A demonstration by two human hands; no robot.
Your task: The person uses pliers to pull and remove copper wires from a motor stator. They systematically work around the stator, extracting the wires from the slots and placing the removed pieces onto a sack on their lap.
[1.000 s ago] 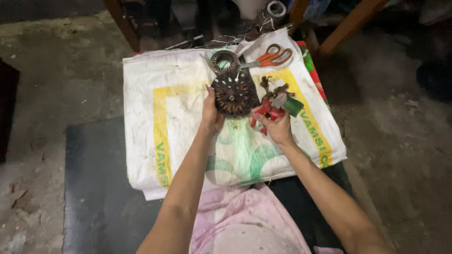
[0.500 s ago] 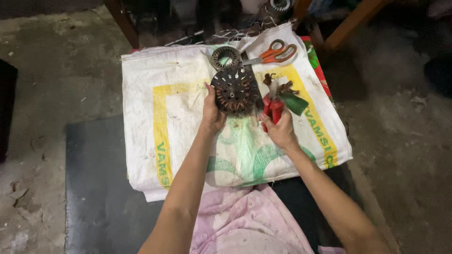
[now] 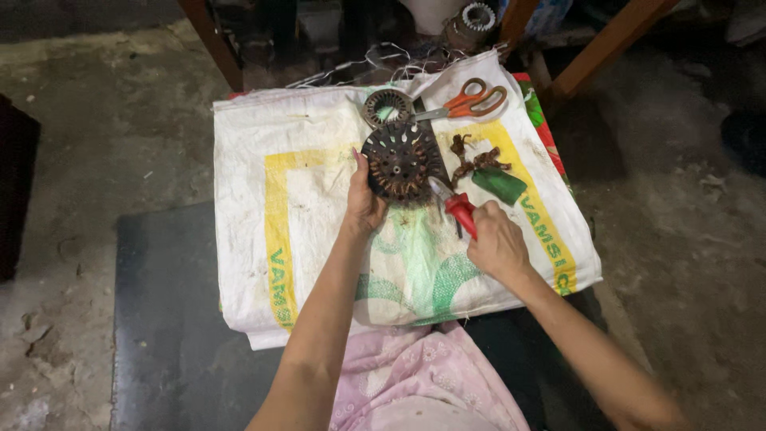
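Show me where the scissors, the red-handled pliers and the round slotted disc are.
scissors [image 3: 472, 102], head view, on the orange handles.
red-handled pliers [image 3: 461, 211], head view, on the red grip.
round slotted disc [image 3: 401, 162], head view, on its dark face.

Bare sack [image 3: 319, 215] lies open left of the stator [image 3: 401, 162]; scissors [image 3: 467, 102] and ring [image 3: 388, 107] crowd beyond it.

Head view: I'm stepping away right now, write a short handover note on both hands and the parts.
Left hand: grips the dark round motor stator at its lower-left edge, holding it tilted up off the white woven sack.
Right hand: shut on red-handled pliers, tips at the stator's lower-right rim.
Nearby: smaller ring-shaped core, orange-handled scissors, a clump of brown wire, a green piece.
Done: some wire lies loose on the sack. How much remains in the stator cannot be told.
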